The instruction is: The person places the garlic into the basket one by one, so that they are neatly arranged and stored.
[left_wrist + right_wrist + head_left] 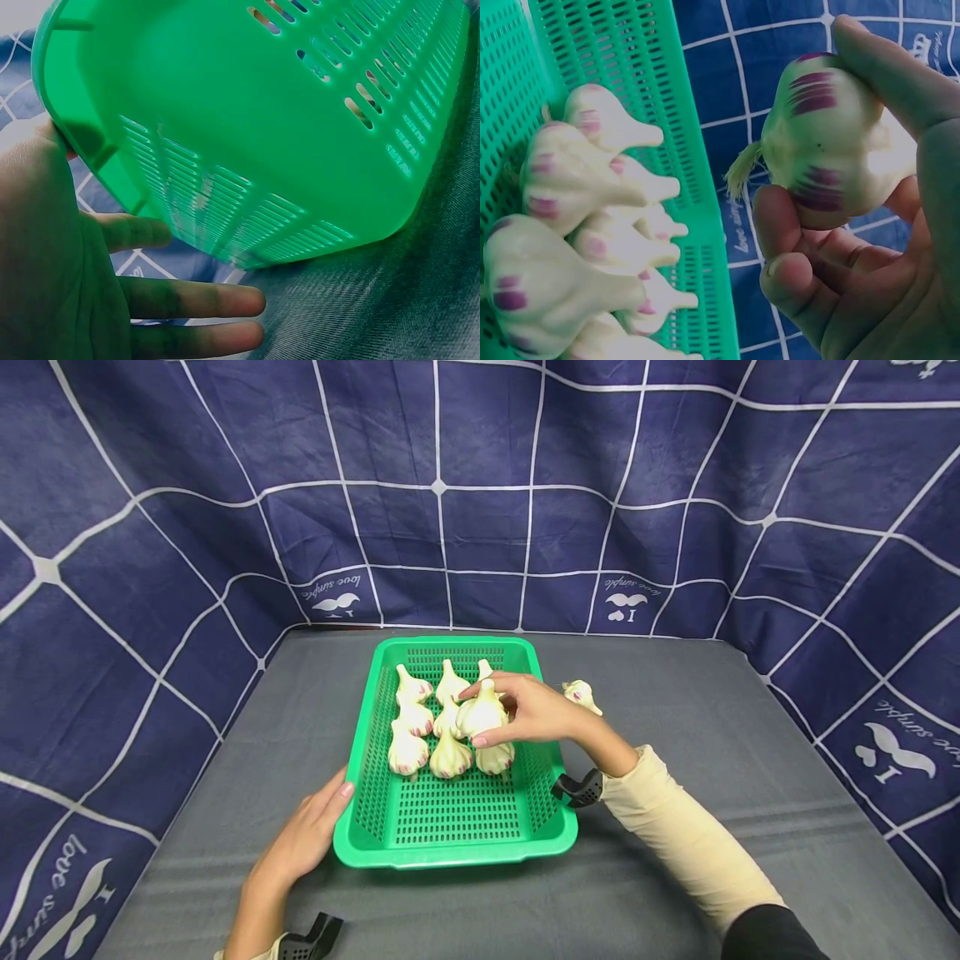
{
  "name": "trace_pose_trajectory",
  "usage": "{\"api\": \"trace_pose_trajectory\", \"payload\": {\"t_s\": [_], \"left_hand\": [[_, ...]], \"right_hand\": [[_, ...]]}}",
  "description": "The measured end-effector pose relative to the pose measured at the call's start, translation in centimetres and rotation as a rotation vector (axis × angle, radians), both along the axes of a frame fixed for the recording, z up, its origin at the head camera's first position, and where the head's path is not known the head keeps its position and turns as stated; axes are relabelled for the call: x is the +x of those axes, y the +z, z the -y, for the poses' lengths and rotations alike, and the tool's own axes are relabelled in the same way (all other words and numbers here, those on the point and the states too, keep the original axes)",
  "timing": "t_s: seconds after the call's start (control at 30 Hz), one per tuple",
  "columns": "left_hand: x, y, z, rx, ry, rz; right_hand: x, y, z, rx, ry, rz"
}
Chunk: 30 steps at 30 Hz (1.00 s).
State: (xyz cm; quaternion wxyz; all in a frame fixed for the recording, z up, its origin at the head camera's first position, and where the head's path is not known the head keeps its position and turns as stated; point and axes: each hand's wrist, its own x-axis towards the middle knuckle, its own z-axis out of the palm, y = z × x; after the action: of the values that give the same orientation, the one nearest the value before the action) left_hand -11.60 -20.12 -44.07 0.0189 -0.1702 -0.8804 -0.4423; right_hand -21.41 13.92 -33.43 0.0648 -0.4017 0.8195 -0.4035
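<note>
My right hand holds a white garlic bulb with purple streaks between thumb and fingers. This bulb is above the green plastic basket, its stalk upward in the head view and its root tuft showing in the right wrist view. Several more garlic bulbs lie in rows inside, some partly hidden by the right hand. At the basket's left side, my left hand grips the rim with the thumb over it. Its lower fingers extend straight below the rim, outside the wall.
One loose garlic bulb lies on the grey cloth right of the basket, beyond the right forearm. A dark blue checked curtain hangs around the back and sides. Black wrist devices are on both arms.
</note>
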Motion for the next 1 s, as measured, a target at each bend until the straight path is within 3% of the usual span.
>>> {"api": "trace_pose_trajectory", "payload": {"t_s": [0.2,0.33,0.63,0.8,1.0], "left_hand": [[0.0,0.0,0.0,-0.004,0.0,0.004],[0.0,0.0,0.0,-0.004,0.0,0.005],[0.1,0.1,0.1,-0.007,0.0,0.015],[0.1,0.1,0.1,-0.017,0.008,0.038],[0.0,0.2,0.1,-0.03,0.01,0.042]], "right_hand": [[-0.1,0.2,1.4,0.097,0.043,-0.092],[0.1,0.2,2.3,0.128,0.112,-0.03],[-0.1,-0.7,3.7,0.094,0.309,0.26],[-0.6,-1.3,4.1,0.073,0.408,0.303],[-0.8,-1.5,4.6,0.105,0.395,0.328]]}}
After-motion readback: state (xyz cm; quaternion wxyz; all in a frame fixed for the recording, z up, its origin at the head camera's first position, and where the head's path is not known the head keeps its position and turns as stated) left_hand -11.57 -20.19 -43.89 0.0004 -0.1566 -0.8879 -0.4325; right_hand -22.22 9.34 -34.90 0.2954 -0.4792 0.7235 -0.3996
